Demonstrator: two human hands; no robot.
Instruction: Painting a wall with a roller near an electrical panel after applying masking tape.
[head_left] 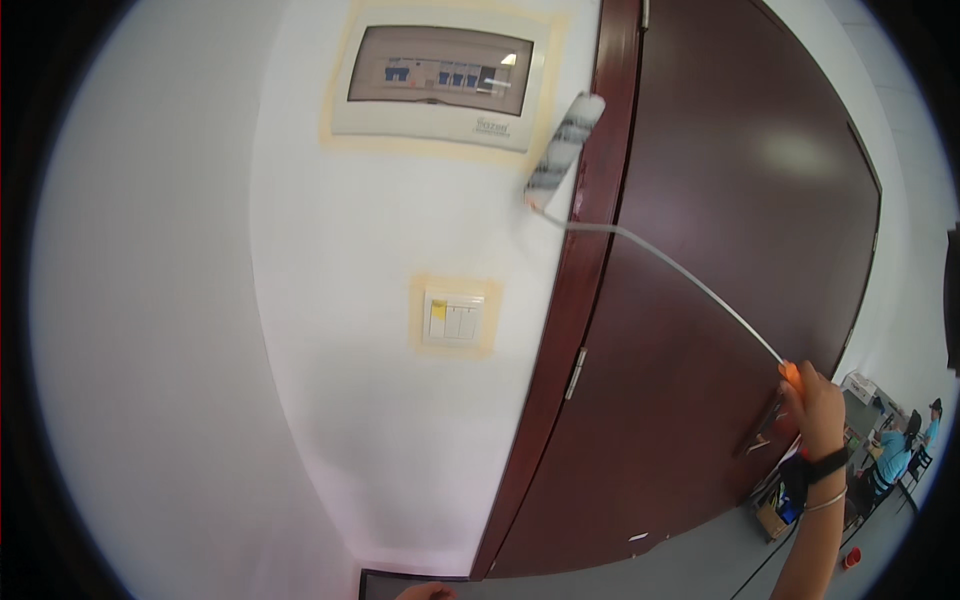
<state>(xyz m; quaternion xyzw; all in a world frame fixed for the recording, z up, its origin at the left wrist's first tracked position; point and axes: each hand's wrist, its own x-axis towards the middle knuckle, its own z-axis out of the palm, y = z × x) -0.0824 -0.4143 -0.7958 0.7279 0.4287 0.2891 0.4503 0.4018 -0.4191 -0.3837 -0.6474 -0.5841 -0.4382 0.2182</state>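
My right hand is closed around the orange handle of a paint roller, with a dark band and a thin bracelet on that wrist. The roller's long bent wire frame reaches up and left across the door. Its grey-and-white striped sleeve rests tilted against the white wall, right beside the dark red door frame. Only a sliver of my left hand shows at the lower edge; its fingers are mostly cut off.
Masking tape borders a breaker box and a light switch. A dark red door fills the right. Beyond it are a cardboard box, a red cup-like object and people in blue shirts near a desk.
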